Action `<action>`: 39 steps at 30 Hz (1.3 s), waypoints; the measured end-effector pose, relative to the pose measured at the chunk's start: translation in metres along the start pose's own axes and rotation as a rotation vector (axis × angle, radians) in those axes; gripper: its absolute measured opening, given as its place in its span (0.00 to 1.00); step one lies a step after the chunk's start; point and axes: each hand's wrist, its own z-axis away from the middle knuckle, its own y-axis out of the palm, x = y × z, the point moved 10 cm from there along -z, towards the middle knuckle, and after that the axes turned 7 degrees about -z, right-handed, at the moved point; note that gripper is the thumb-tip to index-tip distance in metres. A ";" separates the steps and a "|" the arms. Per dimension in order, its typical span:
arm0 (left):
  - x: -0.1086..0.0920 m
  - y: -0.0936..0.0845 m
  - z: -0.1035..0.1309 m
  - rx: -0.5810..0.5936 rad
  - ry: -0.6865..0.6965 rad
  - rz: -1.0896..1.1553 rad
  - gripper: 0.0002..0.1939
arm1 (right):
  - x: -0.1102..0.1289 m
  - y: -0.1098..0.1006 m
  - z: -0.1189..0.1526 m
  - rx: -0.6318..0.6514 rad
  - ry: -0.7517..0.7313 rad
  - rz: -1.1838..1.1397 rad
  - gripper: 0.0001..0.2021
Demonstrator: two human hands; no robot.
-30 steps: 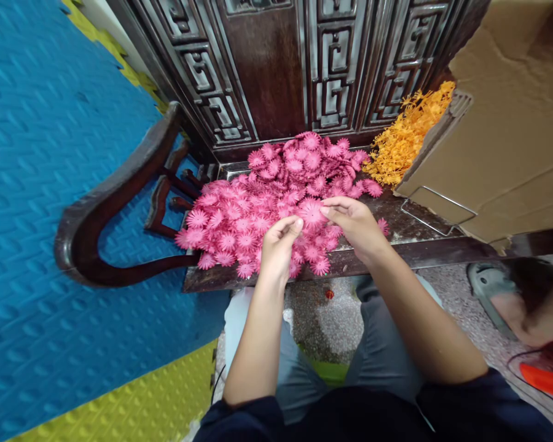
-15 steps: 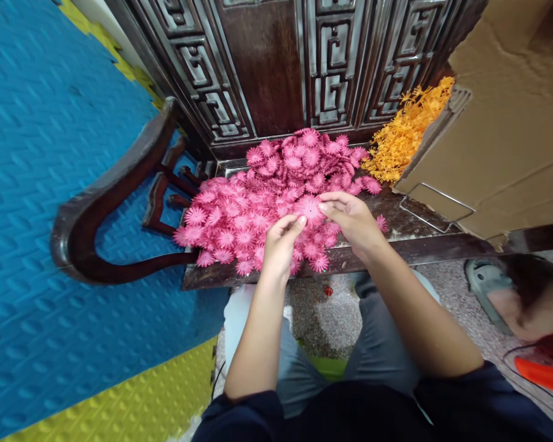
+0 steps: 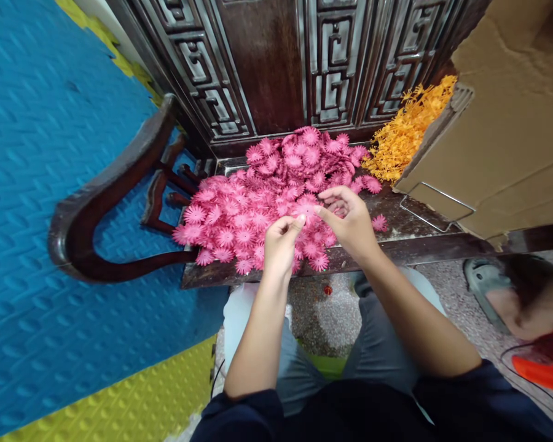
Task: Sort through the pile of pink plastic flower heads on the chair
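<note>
My left hand (image 3: pixel 280 245) pinches the near-left edge of a pink artificial flower piece (image 3: pixel 308 210), round with fringed petals, between thumb and forefinger. On the flower's right side, my right hand (image 3: pixel 350 224) has its thumb tip at the petal edge. Its forefinger is raised apart from the thumb, and the other fingers curl loosely behind. Under and around both hands spreads a heap of similar pink flower pieces (image 3: pixel 239 215), many of them stacked or overlapping. This heap lies on a dark wooden bench seat (image 3: pixel 415 215).
Orange flower pieces (image 3: pixel 396 141) are piled at the back right beside a cardboard box (image 3: pixel 511 141). A bent wire frame (image 3: pixel 437 207) rests against the box. The bench's curved armrest (image 3: pixel 105 202) bounds the left; blue foam matting (image 3: pixel 27 245) lies beyond. Another person's sandalled foot (image 3: pixel 502 301) is at right.
My right forefinger has lifted away from the flower and its fingers have spread, while the thumb stays near the edge. My left hand keeps its pinch almost in place.
</note>
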 end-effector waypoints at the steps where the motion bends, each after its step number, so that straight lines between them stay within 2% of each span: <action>1: 0.000 0.000 0.000 -0.005 -0.007 0.013 0.19 | 0.007 0.006 0.001 0.056 -0.050 0.037 0.05; 3: 0.002 0.000 -0.001 -0.007 -0.030 0.059 0.19 | 0.018 0.017 0.004 0.169 -0.118 0.076 0.03; 5: 0.004 0.001 -0.002 0.001 -0.058 0.114 0.19 | 0.020 0.024 0.006 0.241 -0.125 0.089 0.04; 10: 0.016 0.009 -0.003 0.069 -0.138 0.231 0.20 | 0.009 0.031 0.006 0.306 0.019 0.036 0.05; 15: 0.014 0.012 -0.002 0.116 -0.141 0.309 0.21 | 0.003 0.032 0.008 0.313 0.121 -0.146 0.06; 21: 0.002 0.013 0.000 0.146 -0.103 0.259 0.18 | -0.005 0.025 0.006 0.252 0.197 -0.298 0.04; 31: -0.015 0.004 0.002 0.102 0.081 0.141 0.10 | -0.008 0.022 0.005 0.203 0.247 -0.327 0.03; 39: -0.014 0.004 0.001 0.086 0.077 0.166 0.12 | -0.011 0.022 0.005 0.214 0.264 -0.343 0.04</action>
